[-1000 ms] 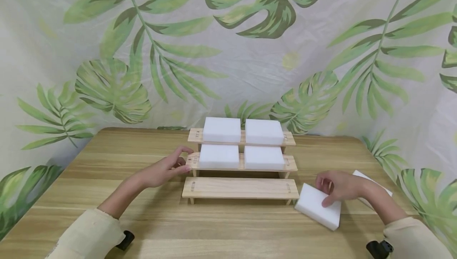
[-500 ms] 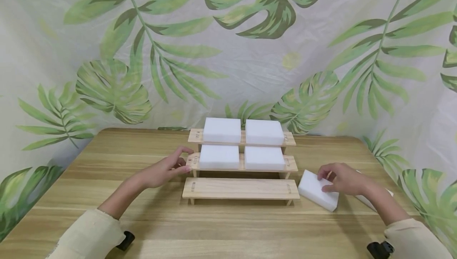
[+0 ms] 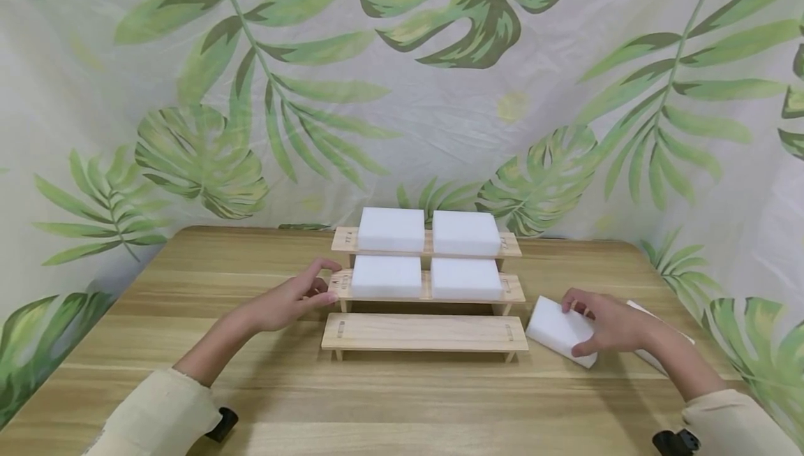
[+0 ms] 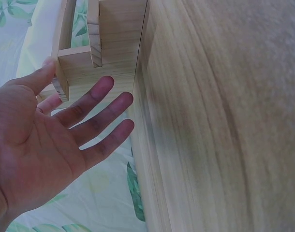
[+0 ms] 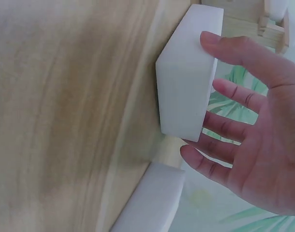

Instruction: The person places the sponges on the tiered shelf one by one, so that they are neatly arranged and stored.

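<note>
Head view: left hand point(image 3: 295, 300) pinches shelf point(image 3: 426, 287) edge, right hand point(image 3: 615, 323) loosely grips block point(image 3: 555, 330) edges on roomy tabletop point(image 3: 377, 400).

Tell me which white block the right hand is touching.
The block on the table just right of the front shelf. Only that one touches the right hand; four blocks sit on the higher shelves, and another lies farther right.

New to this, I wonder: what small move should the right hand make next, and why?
Perhaps lift the white block onto the front stand: the right hand touches that block, and the middle stand and back stand each hold two blocks.
</note>
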A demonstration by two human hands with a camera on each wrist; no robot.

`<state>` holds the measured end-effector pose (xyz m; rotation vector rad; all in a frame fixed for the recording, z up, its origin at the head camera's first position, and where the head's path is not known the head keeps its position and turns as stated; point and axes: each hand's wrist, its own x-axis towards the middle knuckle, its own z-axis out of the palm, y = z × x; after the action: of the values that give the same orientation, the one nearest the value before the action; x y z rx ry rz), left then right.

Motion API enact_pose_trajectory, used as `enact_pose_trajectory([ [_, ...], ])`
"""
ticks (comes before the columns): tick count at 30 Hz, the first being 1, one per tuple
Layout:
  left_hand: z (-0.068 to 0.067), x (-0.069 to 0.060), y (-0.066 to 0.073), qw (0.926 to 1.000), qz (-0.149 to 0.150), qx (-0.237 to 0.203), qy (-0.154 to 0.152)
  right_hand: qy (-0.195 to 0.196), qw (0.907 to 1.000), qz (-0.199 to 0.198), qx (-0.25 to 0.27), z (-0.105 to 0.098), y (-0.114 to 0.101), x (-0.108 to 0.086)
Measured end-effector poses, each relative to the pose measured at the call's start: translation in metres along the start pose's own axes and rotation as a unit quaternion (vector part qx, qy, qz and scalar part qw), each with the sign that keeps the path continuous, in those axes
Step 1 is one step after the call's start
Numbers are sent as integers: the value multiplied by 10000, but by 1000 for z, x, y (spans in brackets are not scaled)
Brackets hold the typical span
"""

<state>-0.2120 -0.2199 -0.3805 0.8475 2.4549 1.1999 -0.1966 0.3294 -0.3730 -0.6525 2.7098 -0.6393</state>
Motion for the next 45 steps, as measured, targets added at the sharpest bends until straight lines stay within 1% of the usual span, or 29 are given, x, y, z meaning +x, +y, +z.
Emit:
enact_pose_trajectory([
  [3,0,0,0,10000,5,1,4,70,9999,30,-117,-4,-1,-2],
  [12,0,0,0,9999,132,-73,-31,286,9995,-82,-68,-19,-1,-11],
  [16,0,0,0,9999,94,-59,-39,349,9991,-231,-13,-27,-3,-16],
  [25,1,1,-1,9999,90,-55,-50,27,9973,-555,470,-41,-12,-28],
  [30,0,1,-1,9999,62,-92,-44,-111,9938,-919,614,-44,-18,-29],
  [37,-1,1,0,9999,14,-153,-53,-234,9853,-1514,757,-41,-29,-26],
  [45,0,1,0,9999,65,-140,-74,-465,9829,-1572,840,-35,-45,-23],
])
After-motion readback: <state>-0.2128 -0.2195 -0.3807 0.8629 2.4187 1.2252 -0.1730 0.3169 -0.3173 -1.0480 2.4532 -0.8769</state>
